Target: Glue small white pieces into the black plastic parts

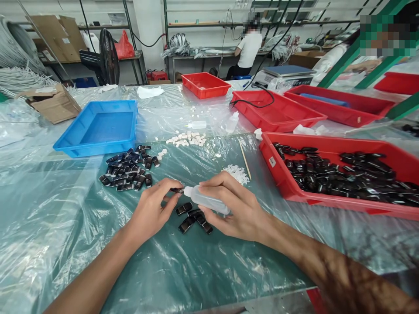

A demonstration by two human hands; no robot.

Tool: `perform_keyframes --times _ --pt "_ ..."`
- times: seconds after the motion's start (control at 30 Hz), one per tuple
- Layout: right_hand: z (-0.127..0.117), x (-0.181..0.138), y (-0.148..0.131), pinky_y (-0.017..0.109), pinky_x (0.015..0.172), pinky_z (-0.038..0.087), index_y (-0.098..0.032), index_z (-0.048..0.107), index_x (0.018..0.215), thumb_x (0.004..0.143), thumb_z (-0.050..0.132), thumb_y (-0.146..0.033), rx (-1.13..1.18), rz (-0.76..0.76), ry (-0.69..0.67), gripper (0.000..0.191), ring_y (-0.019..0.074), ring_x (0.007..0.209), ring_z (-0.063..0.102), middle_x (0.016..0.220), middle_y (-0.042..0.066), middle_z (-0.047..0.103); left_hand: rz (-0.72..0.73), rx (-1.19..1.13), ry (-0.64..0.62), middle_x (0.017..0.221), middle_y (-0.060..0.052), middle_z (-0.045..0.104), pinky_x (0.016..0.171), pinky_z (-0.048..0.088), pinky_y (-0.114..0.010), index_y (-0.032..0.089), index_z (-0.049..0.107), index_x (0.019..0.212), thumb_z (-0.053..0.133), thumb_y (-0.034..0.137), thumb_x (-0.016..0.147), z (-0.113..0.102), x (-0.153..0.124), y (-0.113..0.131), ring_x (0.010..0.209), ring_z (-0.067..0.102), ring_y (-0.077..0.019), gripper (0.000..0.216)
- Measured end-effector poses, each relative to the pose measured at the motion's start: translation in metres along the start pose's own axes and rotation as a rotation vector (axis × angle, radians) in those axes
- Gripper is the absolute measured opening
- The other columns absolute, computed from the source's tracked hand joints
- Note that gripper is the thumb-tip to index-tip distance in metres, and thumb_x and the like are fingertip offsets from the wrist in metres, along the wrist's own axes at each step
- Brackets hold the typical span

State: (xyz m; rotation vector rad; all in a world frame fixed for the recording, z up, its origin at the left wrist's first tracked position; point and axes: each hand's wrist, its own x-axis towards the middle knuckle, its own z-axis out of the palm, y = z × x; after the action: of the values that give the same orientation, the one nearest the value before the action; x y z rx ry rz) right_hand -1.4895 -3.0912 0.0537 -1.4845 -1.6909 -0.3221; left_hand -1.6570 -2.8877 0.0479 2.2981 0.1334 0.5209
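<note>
Between thumb and fingers, my left hand (156,205) pinches a small black plastic piece (177,190), mostly hidden by the fingertips. My right hand (234,203) is wrapped round a translucent squeeze bottle (209,199), tilted so its tip meets or nearly meets that piece; I cannot tell if they touch. Below the hands lie several loose black pieces (187,223). A bigger heap of similar black pieces (129,169) is just beyond my left hand. Past my right hand sits a pile of tiny white parts (236,173), with a thin wooden stick (245,159) beside it.
A red tray (278,174) full of black pieces stands on the right, a blue tray (94,126) at the left. White blocks (188,138), another small bottle (232,122) and more red trays (206,86) lie farther back. Clear plastic film covers the table. A person (248,46) sits beyond.
</note>
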Motion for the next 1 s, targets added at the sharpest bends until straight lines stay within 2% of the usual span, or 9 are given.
perform_keyframes --times 0.23,0.43,0.63,1.0 --pt "0.003 -0.006 -0.003 0.042 0.062 0.071 -0.045 0.051 0.161 0.104 0.071 -0.023 -0.085 -0.022 -0.019 0.064 0.027 0.085 0.078 0.12 0.012 0.076 0.033 0.02 0.011 0.116 -0.006 0.087 0.074 0.073 -0.036 0.032 0.071 0.12 0.058 0.03 0.114 -0.001 0.0 0.001 0.092 0.086 -0.0258 0.014" --pt "-0.001 0.002 -0.004 0.045 0.064 0.071 -0.05 0.061 0.152 0.101 0.074 -0.022 0.077 0.096 0.001 0.059 0.0287 0.089 0.078 0.111 0.006 0.076 0.042 0.065 -0.009 0.123 -0.008 0.089 0.074 0.071 -0.031 0.027 0.07 0.125 0.057 0.026 0.114 -0.002 0.0 0.002 0.094 0.088 -0.024 0.017" --pt "-0.002 0.007 -0.001 0.045 0.071 0.071 -0.041 0.066 0.136 0.099 0.077 -0.018 0.166 0.142 0.029 0.045 0.0281 0.093 0.078 0.109 0.005 0.076 0.013 0.048 -0.026 0.129 -0.009 0.091 0.081 0.074 -0.034 0.027 0.071 0.126 0.055 0.028 0.114 -0.004 0.0 0.005 0.103 0.09 -0.0272 0.02" --pt "0.003 0.001 -0.002 0.045 0.071 0.069 -0.042 0.064 0.142 0.099 0.075 -0.017 0.145 0.104 0.058 0.051 0.0285 0.095 0.077 0.112 0.007 0.077 0.01 0.009 -0.023 0.119 -0.006 0.091 0.08 0.072 -0.031 0.026 0.072 0.122 0.058 0.027 0.113 -0.005 0.002 0.008 0.099 0.089 -0.0243 0.017"
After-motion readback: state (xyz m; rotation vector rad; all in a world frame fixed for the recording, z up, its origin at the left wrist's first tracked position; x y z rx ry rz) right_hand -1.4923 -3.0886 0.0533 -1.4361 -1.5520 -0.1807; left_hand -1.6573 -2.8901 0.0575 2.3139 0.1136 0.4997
